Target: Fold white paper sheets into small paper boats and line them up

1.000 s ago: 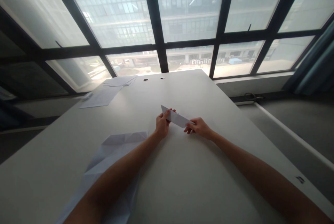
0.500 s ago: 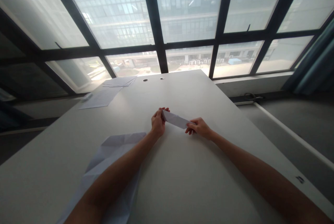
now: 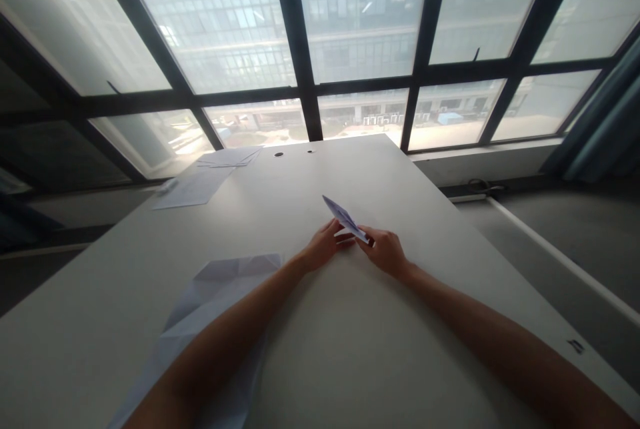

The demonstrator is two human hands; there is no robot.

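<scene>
A narrow piece of folded paper (image 3: 341, 214) is pinched at its near end by my right hand (image 3: 385, 250). The paper stands tilted, its pointed far end up and to the left. My left hand (image 3: 323, 247) lies low beside it, fingers stretched and apart, with the fingertips close under the paper; whether they touch it I cannot tell. Under my left forearm lies a large creased sheet of paper (image 3: 225, 289), partly hidden by the arm.
The white table (image 3: 340, 362) runs toward the windows (image 3: 360, 15). Flat sheets of paper (image 3: 193, 189) lie at its far left. Two round holes pierce the far end. A small dark mark (image 3: 575, 346) sits near the right edge, and a white pipe (image 3: 550, 262) runs along the floor beyond.
The folded paper has turned from lying across between both hands to pointing away to the left. My left hand has let go of its end and moved right and nearer.
</scene>
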